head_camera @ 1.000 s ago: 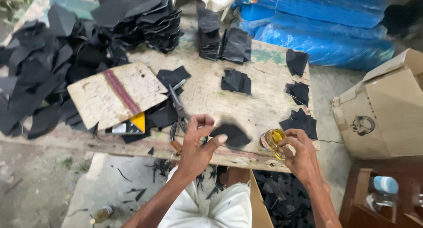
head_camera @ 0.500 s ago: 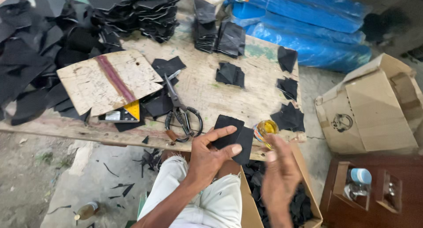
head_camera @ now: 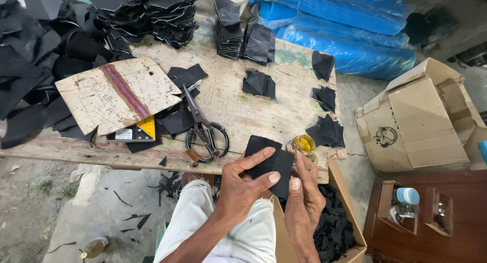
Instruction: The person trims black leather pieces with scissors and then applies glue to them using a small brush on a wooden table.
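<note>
Closest in, both hands meet over a black piece (head_camera: 269,164) of cut material, right at the near edge of the table (head_camera: 243,110). The left hand (head_camera: 243,184) pinches it, thumb on the front face and fingers behind, so the piece stands flat toward the camera. The right hand (head_camera: 303,194) sits at its right edge with the thumb pressed on; looks like it's steadying or smoothing that edge, though I can't tell whether its fingers actually close behind it.

Just past the right hand is a small open jar (head_camera: 303,143) of yellow stuff, probably glue, parked within easy reach. Under the hands, a box (head_camera: 350,237) holds a heap of black bits.

Left of the piece lie scissors (head_camera: 203,128), blades pointing away, beside a yellow ruler (head_camera: 134,131) tucked under a worn board (head_camera: 119,93).

Farther out, small stacks (head_camera: 258,84) of cut pieces dot the tabletop, with taller piles (head_camera: 147,11) along the back edge and blue rolls (head_camera: 345,29) behind. A cardboard box (head_camera: 421,121) sits off to the right.
</note>
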